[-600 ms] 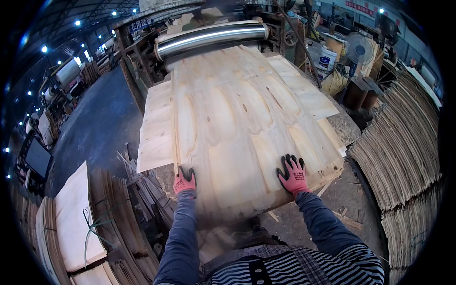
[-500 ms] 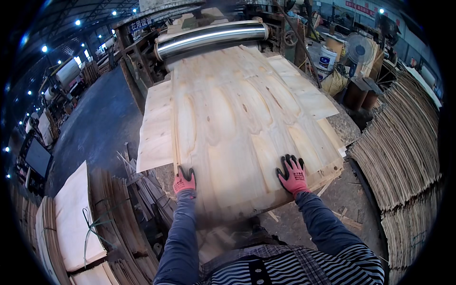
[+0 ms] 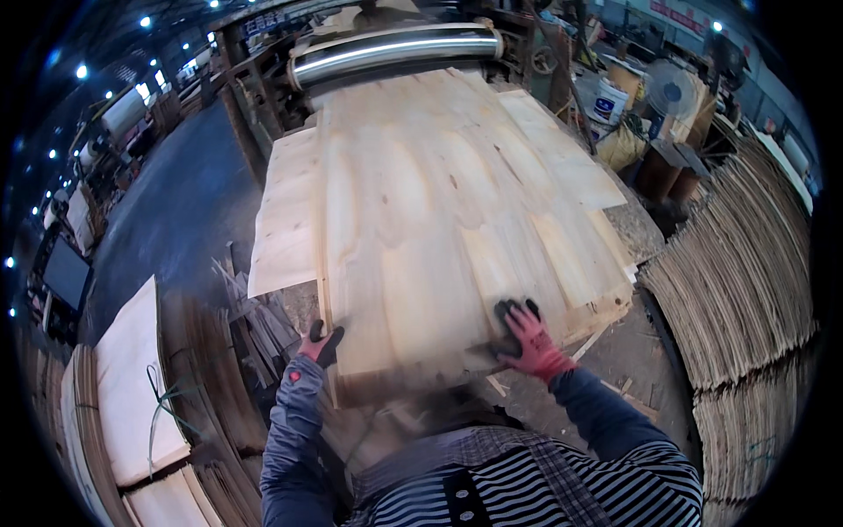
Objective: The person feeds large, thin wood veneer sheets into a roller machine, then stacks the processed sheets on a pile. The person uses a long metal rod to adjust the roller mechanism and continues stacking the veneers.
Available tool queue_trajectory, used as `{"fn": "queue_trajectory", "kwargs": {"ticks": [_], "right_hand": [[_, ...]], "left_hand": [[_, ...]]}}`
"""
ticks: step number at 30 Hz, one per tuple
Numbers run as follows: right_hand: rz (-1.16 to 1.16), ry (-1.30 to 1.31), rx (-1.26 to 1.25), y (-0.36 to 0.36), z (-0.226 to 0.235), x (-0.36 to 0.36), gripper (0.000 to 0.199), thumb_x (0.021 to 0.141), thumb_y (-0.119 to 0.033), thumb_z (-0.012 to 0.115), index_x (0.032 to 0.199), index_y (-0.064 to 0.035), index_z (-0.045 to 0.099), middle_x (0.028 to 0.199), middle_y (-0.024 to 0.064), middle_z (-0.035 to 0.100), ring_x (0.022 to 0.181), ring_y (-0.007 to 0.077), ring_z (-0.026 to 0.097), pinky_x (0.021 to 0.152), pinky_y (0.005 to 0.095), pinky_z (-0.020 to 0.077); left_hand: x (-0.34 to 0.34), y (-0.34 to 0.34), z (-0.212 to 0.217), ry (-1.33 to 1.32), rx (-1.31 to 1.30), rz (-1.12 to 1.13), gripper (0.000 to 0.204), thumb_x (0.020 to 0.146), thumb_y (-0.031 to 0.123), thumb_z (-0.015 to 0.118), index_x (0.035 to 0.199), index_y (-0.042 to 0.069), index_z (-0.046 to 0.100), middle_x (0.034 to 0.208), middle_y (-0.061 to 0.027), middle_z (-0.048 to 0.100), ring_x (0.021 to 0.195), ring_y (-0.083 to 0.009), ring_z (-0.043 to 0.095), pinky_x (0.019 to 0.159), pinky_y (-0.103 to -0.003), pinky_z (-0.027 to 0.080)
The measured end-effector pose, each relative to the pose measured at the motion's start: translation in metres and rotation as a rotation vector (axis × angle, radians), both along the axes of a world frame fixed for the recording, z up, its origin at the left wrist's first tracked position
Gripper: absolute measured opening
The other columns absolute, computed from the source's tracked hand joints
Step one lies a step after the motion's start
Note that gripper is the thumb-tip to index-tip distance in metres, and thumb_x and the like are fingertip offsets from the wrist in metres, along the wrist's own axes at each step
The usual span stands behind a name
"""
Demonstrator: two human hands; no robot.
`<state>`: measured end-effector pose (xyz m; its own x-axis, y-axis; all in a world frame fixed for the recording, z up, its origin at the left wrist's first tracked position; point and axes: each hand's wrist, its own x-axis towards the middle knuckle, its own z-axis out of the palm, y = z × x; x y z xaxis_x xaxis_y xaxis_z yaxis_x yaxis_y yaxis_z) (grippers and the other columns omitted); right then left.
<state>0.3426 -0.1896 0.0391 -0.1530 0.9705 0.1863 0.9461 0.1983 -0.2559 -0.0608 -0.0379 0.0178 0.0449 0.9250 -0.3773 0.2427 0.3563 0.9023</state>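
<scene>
A broad pale wood veneer sheet lies on a stack, with its far end close to a shiny metal roller. Both my hands wear pink gloves with black fingers. At the near left corner of the sheet is my left hand, thumb and fingers apart along the side edge. My right hand rests on the near part of the sheet, right of its middle, fingers spread. The near edge of the sheet is blurred.
Paler veneer pieces jut out on the left side of the stack. Tall veneer stacks stand to the right, and tied bundles at the lower left. A white bucket and a fan are at the far right.
My left hand has shifted left to the sheet's side edge. My right hand has slid slightly left and toward me. The view has shifted a little.
</scene>
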Motion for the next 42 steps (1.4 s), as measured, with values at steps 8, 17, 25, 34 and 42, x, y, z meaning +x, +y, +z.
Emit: {"fn": "queue_trajectory", "kwargs": {"ticks": [8, 17, 25, 34, 42], "right_hand": [[0.127, -0.090, -0.045, -0.003, 0.032, -0.034, 0.072, 0.065, -0.050, 0.058, 0.120, -0.0064, 0.042, 0.124, 0.0168, 0.037, 0.120, 0.0324, 0.026, 0.101, 0.0494, 0.0110], [0.051, -0.014, 0.292, 0.086, 0.058, 0.002, 0.049, 0.068, -0.028, 0.061, 0.112, -0.0080, 0.049, 0.115, 0.0129, 0.046, 0.108, 0.0324, 0.039, 0.093, 0.0443, 0.0300], [0.179, -0.163, 0.300, 0.202, 0.046, 0.008, 0.043, 0.074, -0.030, 0.054, 0.112, -0.0112, 0.048, 0.114, 0.0091, 0.048, 0.107, 0.0278, 0.042, 0.094, 0.0408, 0.0295], [0.095, -0.221, 0.095, 0.223, 0.021, 0.036, 0.062, 0.062, -0.028, 0.064, 0.118, -0.0128, 0.043, 0.124, 0.0100, 0.039, 0.120, 0.0266, 0.029, 0.102, 0.0456, 0.0153], [0.074, -0.158, 0.066, 0.229, 0.008, 0.037, 0.063, 0.063, -0.028, 0.065, 0.120, -0.0147, 0.042, 0.125, 0.0090, 0.037, 0.120, 0.0283, 0.028, 0.101, 0.0447, 0.0176]], "left_hand": [[0.035, -0.057, 0.095, -0.686, -0.218, 0.043, 0.029, 0.081, 0.026, 0.053, 0.101, 0.005, 0.054, 0.070, -0.0050, 0.057, 0.042, -0.0112, 0.043, 0.036, -0.023, 0.030], [0.024, 0.025, 0.092, -0.798, -0.163, 0.110, 0.020, 0.080, 0.023, 0.054, 0.092, 0.007, 0.056, 0.066, -0.0047, 0.058, 0.039, -0.0124, 0.044, 0.034, -0.024, 0.029], [0.003, 0.138, -0.008, -0.085, 0.385, 0.228, 0.043, 0.069, 0.027, 0.067, 0.101, 0.002, 0.055, 0.084, -0.0098, 0.059, 0.061, -0.0188, 0.057, 0.049, -0.025, 0.046], [0.047, 0.131, 0.025, 0.084, 0.010, 0.407, 0.057, 0.070, 0.039, 0.064, 0.107, -0.003, 0.052, 0.097, -0.0135, 0.058, 0.073, -0.0208, 0.060, 0.055, -0.030, 0.050], [0.024, 0.050, 0.006, 0.618, 0.657, 0.250, 0.056, 0.071, 0.033, 0.062, 0.116, 0.004, 0.045, 0.113, -0.0163, 0.048, 0.096, -0.0279, 0.052, 0.082, -0.035, 0.042]]}}
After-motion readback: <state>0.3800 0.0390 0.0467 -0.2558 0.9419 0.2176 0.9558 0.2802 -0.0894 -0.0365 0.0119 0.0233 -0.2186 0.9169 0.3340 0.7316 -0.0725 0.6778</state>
